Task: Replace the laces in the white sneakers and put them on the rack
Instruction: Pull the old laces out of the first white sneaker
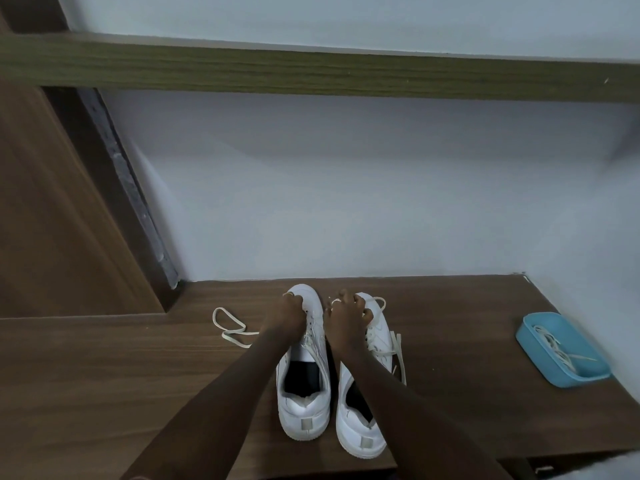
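Two white sneakers stand side by side on a brown wooden surface [104, 368], toes toward the wall. My left hand [289, 315] grips the toe part of the left sneaker [304, 403]. My right hand [346, 317] grips the front of the right sneaker [360, 424], whose cream lace [398, 348] hangs loose on its right side. Another cream lace [232, 327] lies in loops on the wood to the left of the shoes.
A blue tray [530, 341] holding laces [557, 348] sits at the right, near the surface's edge. A pale wall rises behind the shoes, with a wooden shelf [311, 71] above and a dark wooden panel [52, 202] at the left.
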`<action>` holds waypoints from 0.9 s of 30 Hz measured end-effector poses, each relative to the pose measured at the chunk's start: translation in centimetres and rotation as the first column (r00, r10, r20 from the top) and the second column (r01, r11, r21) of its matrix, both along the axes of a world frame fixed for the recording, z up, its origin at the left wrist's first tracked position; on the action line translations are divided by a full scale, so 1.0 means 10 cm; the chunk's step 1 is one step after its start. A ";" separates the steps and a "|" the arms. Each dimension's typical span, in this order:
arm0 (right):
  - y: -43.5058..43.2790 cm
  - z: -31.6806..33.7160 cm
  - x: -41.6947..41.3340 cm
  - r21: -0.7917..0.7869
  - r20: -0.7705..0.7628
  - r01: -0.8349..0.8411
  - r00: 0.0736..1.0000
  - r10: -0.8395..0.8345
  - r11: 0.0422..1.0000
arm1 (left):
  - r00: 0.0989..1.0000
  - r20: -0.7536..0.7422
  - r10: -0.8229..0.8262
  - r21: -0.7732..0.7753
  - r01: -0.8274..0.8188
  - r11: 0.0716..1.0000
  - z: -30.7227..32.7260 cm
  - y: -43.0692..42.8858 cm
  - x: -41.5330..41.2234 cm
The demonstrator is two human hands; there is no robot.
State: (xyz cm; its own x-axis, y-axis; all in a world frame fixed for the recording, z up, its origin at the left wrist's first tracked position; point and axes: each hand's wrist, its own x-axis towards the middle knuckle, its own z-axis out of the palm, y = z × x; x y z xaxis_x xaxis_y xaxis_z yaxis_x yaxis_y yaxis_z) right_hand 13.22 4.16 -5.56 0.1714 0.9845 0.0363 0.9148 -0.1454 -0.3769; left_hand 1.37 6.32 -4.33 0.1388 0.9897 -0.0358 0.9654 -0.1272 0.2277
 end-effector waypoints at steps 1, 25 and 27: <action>0.01 0.01 0.00 0.007 -0.026 0.017 1.000 -0.017 1.000 | 0.992 0.113 0.055 0.050 -0.061 0.997 0.00 -0.01 -0.02; 0.04 0.04 0.00 0.024 -0.195 0.153 0.970 -0.146 0.988 | 0.997 0.023 -0.070 -0.019 0.070 0.997 -0.02 0.06 -0.11; 0.03 0.04 -0.01 0.026 -0.192 0.144 0.972 -0.137 0.989 | 0.990 0.139 -0.014 -0.008 0.015 1.000 -0.04 0.05 -0.09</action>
